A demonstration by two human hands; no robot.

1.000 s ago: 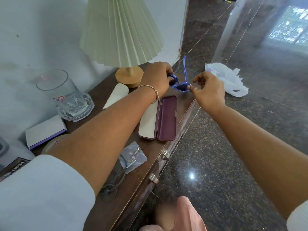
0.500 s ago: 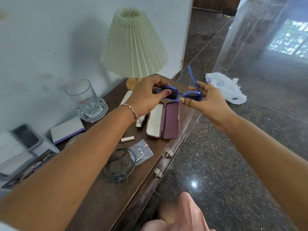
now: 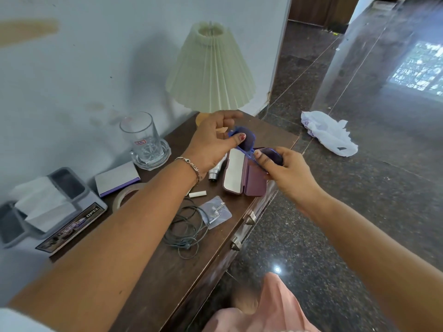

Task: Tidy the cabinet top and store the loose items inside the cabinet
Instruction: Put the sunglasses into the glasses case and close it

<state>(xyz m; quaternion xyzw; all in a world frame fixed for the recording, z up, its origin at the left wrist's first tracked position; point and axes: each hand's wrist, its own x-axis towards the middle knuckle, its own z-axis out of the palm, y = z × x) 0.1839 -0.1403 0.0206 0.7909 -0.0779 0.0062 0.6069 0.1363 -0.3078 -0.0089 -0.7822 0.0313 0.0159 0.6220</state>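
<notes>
Blue-framed glasses (image 3: 248,142) hang just above the open maroon glasses case (image 3: 244,174), which lies on the dark wooden cabinet top (image 3: 167,271). My left hand (image 3: 211,142) pinches the far lens between thumb and fingers. My right hand (image 3: 287,171) grips the near lens, its fingers curled round it. The temples look folded in. Loose on the top lie a coiled grey cable (image 3: 184,230), a clear packet with a hook (image 3: 215,212), a white stick (image 3: 197,194), a bulb (image 3: 215,171), a tape roll (image 3: 124,196) and a small notebook (image 3: 117,178).
A pleated green lamp (image 3: 211,70) stands at the far end. A glass mug (image 3: 143,140) sits on a glass dish by the wall, a grey tissue tray (image 3: 48,200) at left. Drawer knobs (image 3: 249,219) line the cabinet front. A white plastic bag (image 3: 328,133) lies on the floor.
Both hands have brought the glasses down and nearer, over the open case. The upright temple seen earlier is folded in. The view has pulled back and tilted up.
</notes>
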